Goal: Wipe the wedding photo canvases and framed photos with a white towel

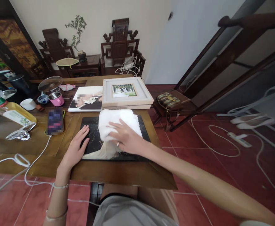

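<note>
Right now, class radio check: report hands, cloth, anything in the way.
Right hand spread on white cloth, cloth lying on dark picture panel. Left hand at panel's left edge. Phone left, off panel, not in the way.

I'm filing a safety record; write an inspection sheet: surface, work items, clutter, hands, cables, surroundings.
Surface: wooden table.
Work items: dark picture panel; white cloth on it.
Clutter: phone, silver clip, bottle and pink mug left of the panel.
Hands: right hand on the cloth; left hand on the panel's left side.
Cables: white cable from the phone over the table's front edge; power strip on the floor.
Surroundings: wooden chair, checked bag.
</note>
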`<state>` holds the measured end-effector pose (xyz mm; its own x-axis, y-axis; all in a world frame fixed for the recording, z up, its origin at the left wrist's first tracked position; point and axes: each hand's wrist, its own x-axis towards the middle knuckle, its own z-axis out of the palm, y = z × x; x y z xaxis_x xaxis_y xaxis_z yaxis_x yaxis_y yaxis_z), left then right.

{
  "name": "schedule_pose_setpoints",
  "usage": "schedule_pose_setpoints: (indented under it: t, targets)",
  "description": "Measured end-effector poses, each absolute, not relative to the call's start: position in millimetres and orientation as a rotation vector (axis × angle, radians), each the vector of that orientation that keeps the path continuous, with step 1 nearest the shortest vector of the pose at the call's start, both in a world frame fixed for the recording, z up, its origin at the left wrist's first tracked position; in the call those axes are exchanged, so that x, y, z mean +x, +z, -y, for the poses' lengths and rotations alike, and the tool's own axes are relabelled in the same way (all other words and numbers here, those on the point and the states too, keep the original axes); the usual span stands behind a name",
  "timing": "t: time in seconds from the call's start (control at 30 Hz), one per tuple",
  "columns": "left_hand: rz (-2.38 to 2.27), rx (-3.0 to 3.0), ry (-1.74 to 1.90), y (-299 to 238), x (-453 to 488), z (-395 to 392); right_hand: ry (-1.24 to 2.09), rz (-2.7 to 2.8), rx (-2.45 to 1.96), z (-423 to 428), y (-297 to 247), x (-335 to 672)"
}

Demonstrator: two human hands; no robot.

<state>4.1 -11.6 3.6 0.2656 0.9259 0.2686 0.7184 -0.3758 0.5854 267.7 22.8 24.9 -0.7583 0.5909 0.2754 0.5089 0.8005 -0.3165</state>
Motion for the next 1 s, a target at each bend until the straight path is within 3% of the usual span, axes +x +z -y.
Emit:
schedule_pose_setpoints:
  t: [0.27, 0.73, 1.0]
  targets:
    - [-1.501, 2.191, 0.806, 7, 4, 12, 0.498, 2.822, -0.525, 57, 36, 263]
    - [-1.511, 2.177, 0.825, 6, 6, 12, 0.225, 2.695, -0.975, -67, 30, 244]
    - [-1.501, 2.174, 0.849, 4, 5, 13, 0.271, 2.674, -0.960, -23, 31, 242]
